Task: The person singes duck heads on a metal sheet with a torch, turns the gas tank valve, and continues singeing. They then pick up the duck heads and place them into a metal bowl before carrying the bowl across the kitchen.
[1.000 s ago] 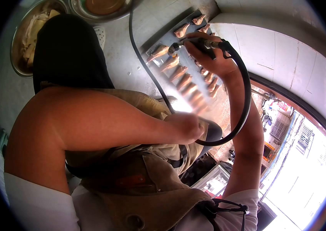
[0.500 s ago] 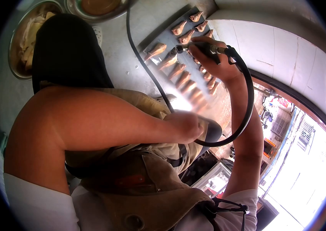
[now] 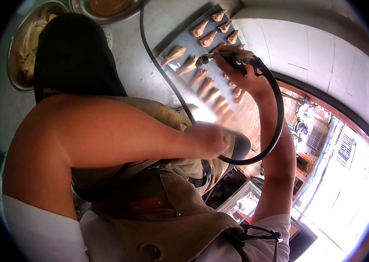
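Note:
My right hand (image 3: pixel 246 77) is wrapped round a dark spray gun (image 3: pixel 231 59) with a metal nozzle, above a grey tray (image 3: pixel 180 41). Several raw drumsticks (image 3: pixel 207 38) lie in rows on the tray. The nozzle is over the rows, close to one drumstick (image 3: pixel 188 66) near the tray's left side. From the back of the gun a black hose (image 3: pixel 279 113) loops down to my left hand (image 3: pixel 208 139). That hand is closed round the hose in front of my apron, its fingertips mostly hidden. The drumsticks at the near end look blurred in bright haze.
At the upper left, a metal bowl (image 3: pixel 14 65) holds pale pieces, partly behind a dark-covered knee (image 3: pixel 77 56). Another metal basin (image 3: pixel 77 11) stands beside it. The hose also runs across the grey surface (image 3: pixel 128 48). A white wall (image 3: pixel 298 48) borders the tray's right side.
My right hand and the spray gun have shifted slightly toward me over the tray. My left hand stays on the hose. The whole view has moved a little.

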Demonstrator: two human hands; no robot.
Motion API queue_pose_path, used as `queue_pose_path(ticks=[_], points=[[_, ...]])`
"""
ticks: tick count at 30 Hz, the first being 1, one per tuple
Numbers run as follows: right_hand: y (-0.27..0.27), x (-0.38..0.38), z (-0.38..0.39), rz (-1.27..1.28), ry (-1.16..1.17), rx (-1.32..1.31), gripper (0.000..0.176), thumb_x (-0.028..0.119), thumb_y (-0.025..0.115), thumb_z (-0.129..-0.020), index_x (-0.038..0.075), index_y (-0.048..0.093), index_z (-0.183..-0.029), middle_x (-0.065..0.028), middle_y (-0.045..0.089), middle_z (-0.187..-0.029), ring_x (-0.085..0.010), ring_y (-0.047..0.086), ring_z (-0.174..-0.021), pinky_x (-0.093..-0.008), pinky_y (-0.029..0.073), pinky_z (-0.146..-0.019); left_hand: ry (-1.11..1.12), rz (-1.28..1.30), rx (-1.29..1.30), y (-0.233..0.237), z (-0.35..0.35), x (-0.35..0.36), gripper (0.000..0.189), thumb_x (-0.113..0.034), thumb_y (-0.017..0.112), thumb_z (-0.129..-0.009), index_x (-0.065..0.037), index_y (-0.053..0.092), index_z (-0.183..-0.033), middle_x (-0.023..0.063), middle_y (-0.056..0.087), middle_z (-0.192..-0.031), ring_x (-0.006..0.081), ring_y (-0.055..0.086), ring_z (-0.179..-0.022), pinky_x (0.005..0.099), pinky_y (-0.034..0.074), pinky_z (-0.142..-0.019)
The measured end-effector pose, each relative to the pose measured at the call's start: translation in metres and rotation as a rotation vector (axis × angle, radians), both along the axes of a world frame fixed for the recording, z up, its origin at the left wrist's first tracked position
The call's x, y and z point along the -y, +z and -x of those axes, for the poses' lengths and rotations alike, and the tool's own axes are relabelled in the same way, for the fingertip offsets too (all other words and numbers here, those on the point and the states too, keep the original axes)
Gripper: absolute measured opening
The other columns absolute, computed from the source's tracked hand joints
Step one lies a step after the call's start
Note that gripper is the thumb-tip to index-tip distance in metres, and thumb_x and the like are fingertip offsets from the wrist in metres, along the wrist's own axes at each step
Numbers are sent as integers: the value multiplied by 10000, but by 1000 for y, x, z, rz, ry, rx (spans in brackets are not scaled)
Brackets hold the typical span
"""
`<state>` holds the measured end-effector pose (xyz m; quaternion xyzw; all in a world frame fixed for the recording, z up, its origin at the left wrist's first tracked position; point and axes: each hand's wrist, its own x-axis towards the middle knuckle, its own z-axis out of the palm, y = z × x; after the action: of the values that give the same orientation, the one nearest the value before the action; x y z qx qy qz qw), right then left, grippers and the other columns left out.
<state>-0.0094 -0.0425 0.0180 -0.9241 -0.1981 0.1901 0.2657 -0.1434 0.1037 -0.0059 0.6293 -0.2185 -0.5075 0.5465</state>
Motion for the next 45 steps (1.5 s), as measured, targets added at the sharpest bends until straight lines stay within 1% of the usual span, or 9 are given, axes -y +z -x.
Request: queue_pose_path(ticks=[2, 8, 16, 23, 26, 35, 38, 41, 45], points=[[-1, 0, 1, -74, -13, -48, 319, 177, 692, -855, -35, 633, -1086, -154, 680, -769, -156, 635, -604, -266, 493, -523, 16, 11, 17, -2, 2, 1, 488, -427, 516, -885, 15, 664, -740, 210, 666, -847, 368, 643, -859, 460, 501, -781], [1, -7, 6, 27, -100, -130, 292, 169, 674, -864, -40, 633, -1064, -129, 666, -706, -141, 622, -575, -261, 484, -514, -5, 18, 22, 0, 1, -1, 489, -416, 508, -881, 22, 665, -730, 213, 664, -827, 368, 644, -831, 463, 501, -774], [2, -6, 4, 19, -26, -94, 291, 161, 673, -863, -36, 626, -1072, -134, 670, -717, -141, 633, -588, -261, 480, -508, -11, 21, 34, 2, 1, -3, 506, -423, 496, -886, 31, 662, -736, 216, 658, -841, 365, 640, -836, 461, 499, -767], [7, -9, 9, 80, -92, -156, 281, 154, 670, -860, -32, 628, -1065, -127, 675, -725, -137, 636, -594, -258, 476, -511, -11, 21, 30, 3, 1, -2, 504, -426, 495, -885, 26, 662, -737, 213, 660, -845, 363, 641, -841, 457, 500, -768], [1, -1, 12, 20, -66, -114, 268, 158, 667, -859, -24, 635, -1053, -125, 676, -721, -134, 639, -600, -266, 480, -519, -51, 10, 30, 3, 0, 1, 499, -424, 494, -883, 24, 664, -744, 211, 662, -856, 364, 643, -854, 460, 499, -773], [6, -2, 16, 98, -133, -113, 267, 168, 655, -851, -11, 644, -1048, -152, 684, -736, -178, 664, -628, -296, 508, -565, 21, 55, 95, -6, 11, 14, 507, -417, 503, -877, 42, 664, -736, 248, 654, -811, 383, 650, -847, 471, 503, -786], [3, 5, 20, 109, -155, -76, 268, 162, 659, -847, -15, 644, -1049, -155, 685, -745, -180, 666, -639, -297, 509, -578, -75, 110, 65, -3, 3, 18, 501, -406, 502, -881, 48, 665, -746, 252, 654, -806, 394, 649, -836, 471, 503, -787], [11, 7, 22, 126, -229, -180, 274, 164, 660, -849, -18, 642, -1054, -158, 689, -766, -192, 673, -654, -298, 511, -594, -64, 83, 55, -5, 5, 30, 491, -393, 498, -889, 45, 667, -747, 251, 655, -817, 399, 648, -844, 476, 502, -792], [3, 15, 27, 119, -259, 2, 286, 175, 675, -849, -7, 642, -1067, -155, 690, -756, -199, 687, -686, -301, 519, -622, -75, 127, 80, -4, 5, 36, 481, -394, 507, -893, 40, 664, -756, 249, 658, -829, 401, 649, -852, 471, 503, -798]])
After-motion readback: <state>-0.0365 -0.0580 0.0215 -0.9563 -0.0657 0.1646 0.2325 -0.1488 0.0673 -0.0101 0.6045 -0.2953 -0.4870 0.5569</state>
